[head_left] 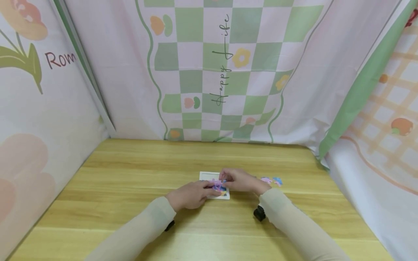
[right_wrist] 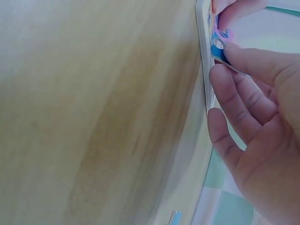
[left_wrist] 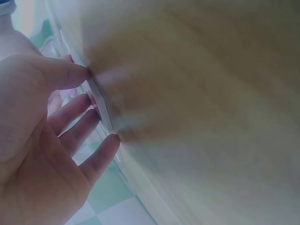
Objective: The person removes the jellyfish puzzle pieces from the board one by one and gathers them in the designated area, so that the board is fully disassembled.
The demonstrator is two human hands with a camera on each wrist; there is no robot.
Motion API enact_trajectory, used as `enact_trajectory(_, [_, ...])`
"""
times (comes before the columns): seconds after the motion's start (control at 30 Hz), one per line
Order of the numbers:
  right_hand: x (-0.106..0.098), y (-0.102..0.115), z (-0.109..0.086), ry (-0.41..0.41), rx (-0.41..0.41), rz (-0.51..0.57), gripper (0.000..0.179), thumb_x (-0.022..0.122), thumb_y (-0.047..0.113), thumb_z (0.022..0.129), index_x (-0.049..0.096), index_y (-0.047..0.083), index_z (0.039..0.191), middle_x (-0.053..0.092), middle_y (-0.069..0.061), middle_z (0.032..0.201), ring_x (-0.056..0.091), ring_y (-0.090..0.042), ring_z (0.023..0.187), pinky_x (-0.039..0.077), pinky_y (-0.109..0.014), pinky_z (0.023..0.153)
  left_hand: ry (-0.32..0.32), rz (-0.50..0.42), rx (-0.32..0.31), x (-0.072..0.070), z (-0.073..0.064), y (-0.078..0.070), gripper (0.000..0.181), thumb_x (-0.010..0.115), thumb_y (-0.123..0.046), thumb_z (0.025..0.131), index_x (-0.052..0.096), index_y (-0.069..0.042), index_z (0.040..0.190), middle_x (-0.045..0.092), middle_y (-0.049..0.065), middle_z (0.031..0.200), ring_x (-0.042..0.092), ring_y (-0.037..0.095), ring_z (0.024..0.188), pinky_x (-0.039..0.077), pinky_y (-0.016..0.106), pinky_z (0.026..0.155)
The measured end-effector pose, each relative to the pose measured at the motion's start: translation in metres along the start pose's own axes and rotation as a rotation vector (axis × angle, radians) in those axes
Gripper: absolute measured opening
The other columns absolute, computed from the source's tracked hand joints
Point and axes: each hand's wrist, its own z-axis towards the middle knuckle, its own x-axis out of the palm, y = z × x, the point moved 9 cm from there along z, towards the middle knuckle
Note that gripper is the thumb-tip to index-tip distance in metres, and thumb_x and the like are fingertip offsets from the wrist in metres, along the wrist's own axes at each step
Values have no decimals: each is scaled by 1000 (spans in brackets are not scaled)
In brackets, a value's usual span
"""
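A flat white-bordered puzzle board (head_left: 205, 176) lies on the wooden table with pink, purple and blue pictured pieces on it. My left hand (head_left: 192, 194) rests its fingers on the left and near part of the board; in the left wrist view the thumb (left_wrist: 70, 75) and fingertips touch along its edge. From the right, my right hand (head_left: 240, 180) reaches over the board. Between thumb and fingers it pinches a small blue jigsaw piece (right_wrist: 218, 49), tilted close over the board. Part of the board is hidden under both hands.
To the right of the board lie a pink loose piece (head_left: 266, 179) and a blue one (head_left: 277, 181). The wooden table (head_left: 137, 163) reaches back to a checked curtain (head_left: 215, 79), with printed cloth on both sides. Black wrist cameras hang beneath the sleeves.
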Motion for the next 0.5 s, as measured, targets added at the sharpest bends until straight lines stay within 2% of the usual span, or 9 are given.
enact_trajectory(0.17, [0,0,0,-10,-3,2,12,65,8,97,61,16,105,65,5,88,59,-12,77,52,-31,71,9,0,-9,-1,0,0,48,56,-12,102,54,-29,147,43,11,153,49,29,134,47,39,105])
enact_trajectory(0.5, [-5,1,-3,-29,19,12,10,66,8,97,62,15,104,67,3,94,63,-14,86,54,-34,76,9,1,-5,-2,0,-2,46,55,-12,103,55,-29,146,44,11,153,48,28,135,46,39,106])
